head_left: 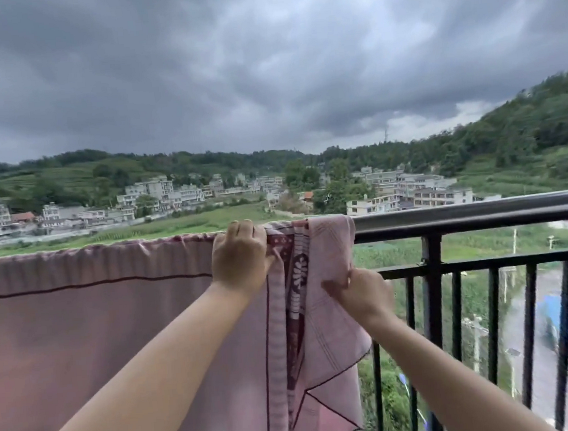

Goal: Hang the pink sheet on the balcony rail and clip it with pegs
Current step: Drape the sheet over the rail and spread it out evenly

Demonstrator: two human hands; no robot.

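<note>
Bare balcony rail (462,213) beside pink sheet (98,332)

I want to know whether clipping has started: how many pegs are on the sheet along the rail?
0. No pegs show on the pink sheet or the rail. The left hand covers part of the top edge, so one could be hidden there.

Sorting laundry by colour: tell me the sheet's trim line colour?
Dark maroon, on the pink sheet, head view.

The pink sheet (99,349) runs off the left and bottom edges and hides the balcony rail (462,213) beneath it, while the road below at right is blurred.
</note>
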